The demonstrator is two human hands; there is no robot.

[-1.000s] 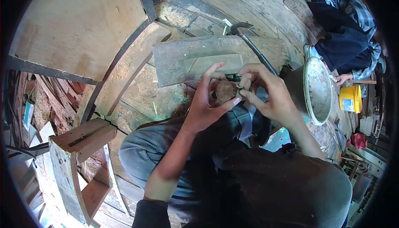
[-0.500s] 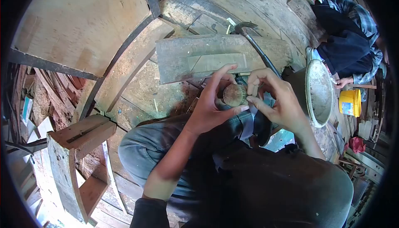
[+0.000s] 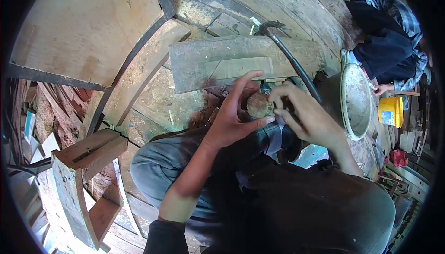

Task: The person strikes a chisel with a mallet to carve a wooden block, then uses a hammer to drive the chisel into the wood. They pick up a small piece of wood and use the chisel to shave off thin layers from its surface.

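A round, brownish object [image 3: 258, 106] is held above my lap, its worn flat end facing up. My left hand [image 3: 235, 112] curls around its left side, with the thumb along the lower edge and the index finger raised. Against its right side, the bent fingers and thumb of my right hand [image 3: 303, 112] pinch at the edge. What lies between those fingertips is too small to make out. Just below the round object hangs a pale strip [image 3: 274, 140], over my dark trousers.
Beyond my hands lies a plank [image 3: 194, 64] with a hooked tool [image 3: 296, 64] across it. To the right stand a large tub [image 3: 357, 101] and a yellow bucket [image 3: 390, 111], near a seated person [image 3: 387, 55]. A wooden frame [image 3: 69, 189] is at lower left.
My right hand has turned slightly and its fingers have drawn closer together at the round object's edge. The view has shifted a little; my left hand keeps its hold.
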